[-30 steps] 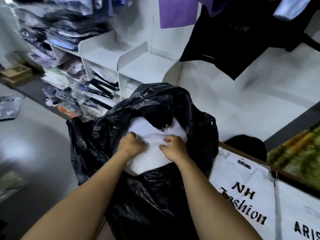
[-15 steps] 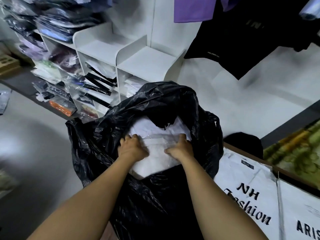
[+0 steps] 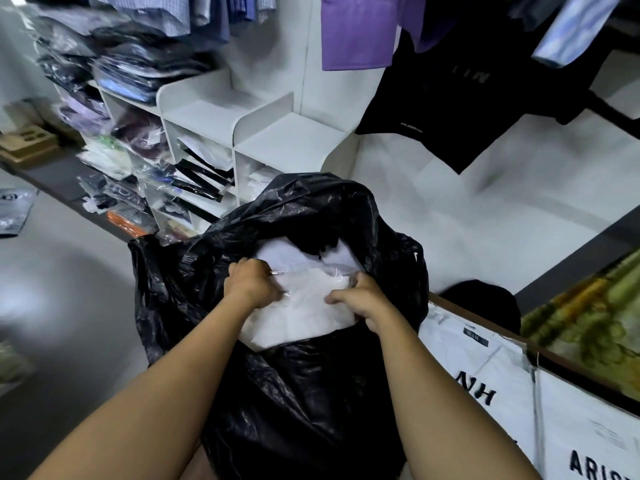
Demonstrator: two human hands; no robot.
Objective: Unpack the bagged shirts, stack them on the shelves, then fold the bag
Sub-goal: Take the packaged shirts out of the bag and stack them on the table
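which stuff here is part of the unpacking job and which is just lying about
Job: bag; white shirts, gripped by left hand and right hand; shelves.
Lying about: hanging purple shirt; hanging black shirt; orange packet; printed shirts at right.

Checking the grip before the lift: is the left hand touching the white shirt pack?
Touching. Head view: the left hand grips the white shirt pack by its clear wrap.
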